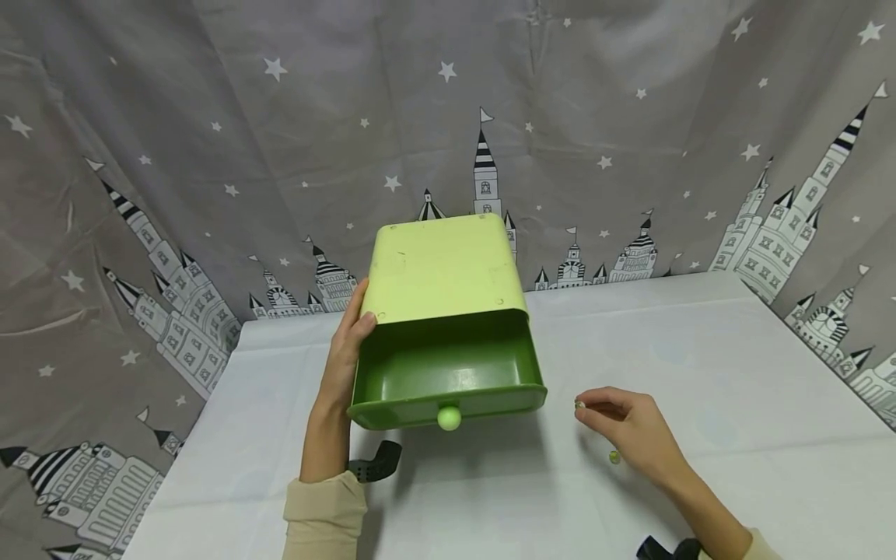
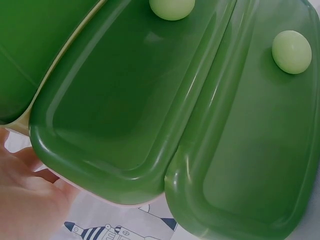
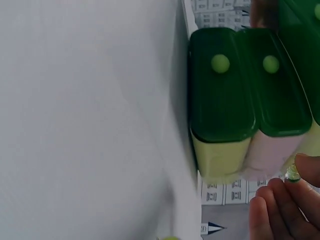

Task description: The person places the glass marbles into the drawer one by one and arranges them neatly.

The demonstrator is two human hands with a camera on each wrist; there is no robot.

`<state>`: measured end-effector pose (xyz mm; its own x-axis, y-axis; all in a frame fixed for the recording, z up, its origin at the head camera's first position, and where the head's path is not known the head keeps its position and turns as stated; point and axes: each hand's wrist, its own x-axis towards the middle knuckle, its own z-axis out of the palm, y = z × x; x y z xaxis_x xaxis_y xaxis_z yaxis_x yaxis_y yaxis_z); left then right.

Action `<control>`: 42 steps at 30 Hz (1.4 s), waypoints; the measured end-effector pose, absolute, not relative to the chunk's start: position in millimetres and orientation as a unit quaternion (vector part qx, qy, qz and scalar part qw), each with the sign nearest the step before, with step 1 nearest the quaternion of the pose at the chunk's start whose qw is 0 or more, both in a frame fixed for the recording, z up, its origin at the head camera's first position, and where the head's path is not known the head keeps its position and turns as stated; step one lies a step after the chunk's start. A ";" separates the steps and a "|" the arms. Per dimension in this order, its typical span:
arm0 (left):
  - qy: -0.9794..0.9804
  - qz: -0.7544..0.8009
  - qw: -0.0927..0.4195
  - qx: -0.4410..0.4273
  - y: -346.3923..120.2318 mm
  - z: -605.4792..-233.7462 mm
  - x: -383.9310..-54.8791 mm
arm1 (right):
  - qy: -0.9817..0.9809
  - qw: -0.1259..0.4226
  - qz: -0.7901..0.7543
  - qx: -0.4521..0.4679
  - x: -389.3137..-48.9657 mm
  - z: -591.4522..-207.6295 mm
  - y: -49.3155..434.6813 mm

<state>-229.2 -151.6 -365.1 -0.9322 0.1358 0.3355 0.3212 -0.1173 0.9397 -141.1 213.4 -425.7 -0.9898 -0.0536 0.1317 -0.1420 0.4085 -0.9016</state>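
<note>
A small drawer unit [image 1: 444,268] with a pale yellow-green top stands in the middle of the table. Its top drawer [image 1: 448,365], dark green with a round light-green knob [image 1: 449,418], is pulled out and looks bare inside. Against the unit's left side rests my left hand [image 1: 343,362], fingers along the wall and thumb at the front top corner. To the right of the drawer, my right hand [image 1: 626,424] pinches a small clear and yellow-green marble [image 3: 292,173] between thumb and fingers. Another marble [image 1: 614,456] lies on the table just below that hand.
Two lower drawers, one yellow-bodied [image 3: 220,155] and one in a pink body [image 3: 272,152], are closed. A white cloth covers the table [image 1: 700,365]. Behind it hangs a grey curtain [image 1: 595,93] printed with castles and stars.
</note>
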 end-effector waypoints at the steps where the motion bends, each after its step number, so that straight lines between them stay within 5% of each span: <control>1: -0.662 -0.727 0.064 -0.172 -151.6 -365.0 -229.0 | -0.836 0.045 0.544 0.056 -141.2 -425.1 214.5; 42: -0.654 -0.734 0.062 -0.169 -151.4 -365.7 -229.5 | -0.797 0.140 0.578 0.101 -134.5 -380.4 208.0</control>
